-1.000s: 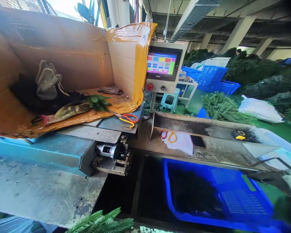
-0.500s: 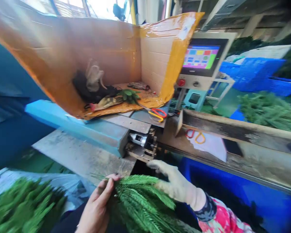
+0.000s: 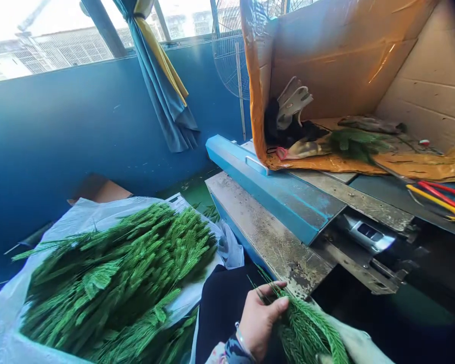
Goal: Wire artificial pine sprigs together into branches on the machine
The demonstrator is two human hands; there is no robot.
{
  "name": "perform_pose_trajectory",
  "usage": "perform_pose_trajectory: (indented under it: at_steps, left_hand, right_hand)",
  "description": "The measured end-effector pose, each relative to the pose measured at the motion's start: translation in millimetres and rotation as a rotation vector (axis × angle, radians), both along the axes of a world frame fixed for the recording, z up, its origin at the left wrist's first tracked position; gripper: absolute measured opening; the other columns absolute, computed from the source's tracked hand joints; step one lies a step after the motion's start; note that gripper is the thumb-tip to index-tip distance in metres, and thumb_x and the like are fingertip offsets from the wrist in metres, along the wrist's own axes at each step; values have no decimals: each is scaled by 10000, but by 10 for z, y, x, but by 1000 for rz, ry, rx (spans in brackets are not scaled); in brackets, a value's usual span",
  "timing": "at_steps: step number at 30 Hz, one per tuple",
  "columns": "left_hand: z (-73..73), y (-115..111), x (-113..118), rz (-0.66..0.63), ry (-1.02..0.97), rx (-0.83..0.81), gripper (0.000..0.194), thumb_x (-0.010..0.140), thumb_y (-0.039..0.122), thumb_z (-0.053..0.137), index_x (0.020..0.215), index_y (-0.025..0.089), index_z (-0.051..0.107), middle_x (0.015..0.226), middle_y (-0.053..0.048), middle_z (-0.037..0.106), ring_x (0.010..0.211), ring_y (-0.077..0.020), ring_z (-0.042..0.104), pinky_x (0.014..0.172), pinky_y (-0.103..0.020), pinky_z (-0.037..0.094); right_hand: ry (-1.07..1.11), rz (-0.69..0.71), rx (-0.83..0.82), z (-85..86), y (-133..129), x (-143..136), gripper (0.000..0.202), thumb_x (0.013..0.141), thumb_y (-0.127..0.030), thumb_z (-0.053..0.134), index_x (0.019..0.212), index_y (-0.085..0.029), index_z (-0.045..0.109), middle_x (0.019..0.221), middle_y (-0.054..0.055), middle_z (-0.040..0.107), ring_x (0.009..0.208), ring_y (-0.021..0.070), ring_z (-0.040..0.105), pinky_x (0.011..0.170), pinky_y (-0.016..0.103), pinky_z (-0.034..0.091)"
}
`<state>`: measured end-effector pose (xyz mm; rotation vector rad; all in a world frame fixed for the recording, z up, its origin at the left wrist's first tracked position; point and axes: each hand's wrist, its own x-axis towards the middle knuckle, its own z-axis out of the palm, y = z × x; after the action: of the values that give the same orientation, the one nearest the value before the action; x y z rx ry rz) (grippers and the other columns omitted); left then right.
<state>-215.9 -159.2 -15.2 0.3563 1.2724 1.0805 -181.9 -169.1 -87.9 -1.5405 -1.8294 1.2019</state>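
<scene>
My bare left hand [image 3: 263, 318] is closed on the stem ends of a bunch of green artificial pine sprigs [image 3: 307, 323], pinched between thumb and fingers. At the bottom edge, my right hand [image 3: 362, 344] in a pale glove is around the leafy part of the same bunch; the sprigs and the frame edge hide some of its fingers. Just beyond the hands is the machine's worn metal ledge [image 3: 261, 222], with a silver metal mechanism [image 3: 369, 236] to the right. On the left, a large heap of similar sprigs [image 3: 136, 273] lies on white plastic sheeting [image 3: 66, 227].
A blue machine cover [image 3: 273, 189] runs along the ledge. Behind it stands a taped cardboard screen [image 3: 326, 71] with gloves [image 3: 293, 106] and a sprig [image 3: 358, 141] inside. Red-and-yellow-handled scissors [image 3: 440, 197] lie at right. A curtain [image 3: 159, 76] and fan [image 3: 231, 60] are at the back.
The view has swung left, bringing the sprig heap fully into sight. My left hand keeps hold of the bunch. My gloved right hand, earlier beside it with fingers apart, is now around its leafy part.
</scene>
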Motion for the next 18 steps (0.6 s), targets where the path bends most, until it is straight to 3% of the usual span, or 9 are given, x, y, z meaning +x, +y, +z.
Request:
perform_pose_trajectory:
  at_steps: [2, 6, 8, 10, 12, 14, 18]
  left_hand:
    - [-27, -3, -35, -8, -9, -8, 484, 550, 313, 761, 973, 106, 646, 763, -68, 637, 665, -147, 532, 642, -267, 403]
    - [-99, -20, -117, 12, 5, -4, 357, 600, 324, 729, 879, 112, 664, 696, -35, 608, 613, -110, 501, 590, -231, 380]
    - [-123, -32, -147, 30, 4, 1, 305, 615, 337, 717, 816, 115, 659, 687, -30, 605, 615, -110, 508, 598, -230, 385]
    - [-130, -39, -162, 37, 10, -11, 285, 623, 347, 710, 784, 119, 651, 684, -29, 613, 616, -114, 520, 602, -232, 391]
    - [-119, -38, -164, 38, 18, -28, 283, 632, 362, 699, 777, 124, 652, 687, -30, 626, 623, -119, 531, 610, -234, 398]
    - [-98, -29, -161, 42, 34, -33, 287, 635, 374, 692, 777, 126, 659, 694, -30, 638, 631, -120, 536, 619, -229, 402]
    - [-69, 15, -155, 13, 73, -32, 304, 610, 380, 708, 775, 127, 678, 691, -25, 649, 626, -117, 532, 608, -216, 398]
  right_hand:
    - [7, 52, 31, 50, 21, 393, 369, 863, -328, 440, 1228, -267, 435, 1192, 87, 525, 1018, 206, 550, 859, 413, 480]
    - [9, 134, 100, 241, 122, 1173, 435, 842, -307, 437, 1274, -280, 395, 1228, 65, 512, 1110, 220, 496, 913, 380, 457]
    - [-43, 291, 158, 355, 200, 1375, 466, 825, -279, 433, 1289, -265, 380, 1260, 52, 488, 1150, 198, 464, 942, 329, 442]
    - [-157, 434, 276, 464, 272, 1433, 420, 786, -270, 483, 1206, -251, 478, 1221, 56, 523, 1120, 207, 491, 914, 334, 463]
    - [-261, 493, 408, 556, 323, 1394, 314, 722, -276, 555, 1031, -236, 592, 1102, 73, 596, 1033, 247, 547, 846, 387, 496]
    - [-292, 473, 480, 622, 345, 1316, 236, 692, -271, 571, 912, -199, 616, 970, 97, 636, 916, 258, 593, 757, 401, 522]
    - [-209, 409, 401, 643, 344, 1210, 179, 758, -260, 512, 899, -176, 584, 883, 94, 628, 805, 190, 603, 684, 304, 524]
